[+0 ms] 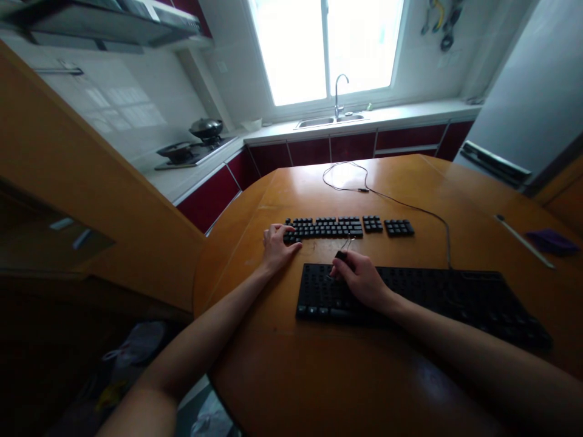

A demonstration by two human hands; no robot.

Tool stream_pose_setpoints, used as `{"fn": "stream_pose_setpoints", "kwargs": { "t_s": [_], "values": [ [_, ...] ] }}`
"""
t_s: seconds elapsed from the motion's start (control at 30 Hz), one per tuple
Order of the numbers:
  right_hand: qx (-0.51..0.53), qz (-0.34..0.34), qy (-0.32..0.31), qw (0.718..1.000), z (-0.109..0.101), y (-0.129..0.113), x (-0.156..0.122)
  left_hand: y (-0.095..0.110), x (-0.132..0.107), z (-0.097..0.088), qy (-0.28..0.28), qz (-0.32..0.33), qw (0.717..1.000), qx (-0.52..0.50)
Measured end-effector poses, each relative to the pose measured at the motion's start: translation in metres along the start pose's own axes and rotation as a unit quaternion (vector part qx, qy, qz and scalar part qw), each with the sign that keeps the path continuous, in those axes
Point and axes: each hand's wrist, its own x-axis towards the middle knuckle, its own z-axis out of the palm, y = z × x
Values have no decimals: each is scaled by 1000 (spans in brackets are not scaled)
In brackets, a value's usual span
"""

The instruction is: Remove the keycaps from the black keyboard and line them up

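Lying on the bench [273, 376], keyboard [423, 278] looks largely stripped; loose keys [339, 230] sit in rows beyond its left half. Left hand [276, 249] has fingers and thumb spread at the keys, beyond keyboard's left corner; right hand [361, 278] clamps a wire tool [346, 242] over keyboard's left part. Best: light, square pressure per key, rows kept in order.

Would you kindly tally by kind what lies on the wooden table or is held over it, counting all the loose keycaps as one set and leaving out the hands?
Keyboard: 1
Loose keycaps, as a set: 1
Wire tool, held: 1
Cable: 1
Long thin stick: 1
Purple item: 1
Total: 6
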Motion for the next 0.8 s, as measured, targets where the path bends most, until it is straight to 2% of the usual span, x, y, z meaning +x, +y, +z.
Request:
{"fn": "stream_pose_setpoints", "kwargs": {
  "t_s": [0.8],
  "values": [
    [1,-4,-2,1000,-1,0,0,-1,0,0,1,-17,1000,9]
  ]
}}
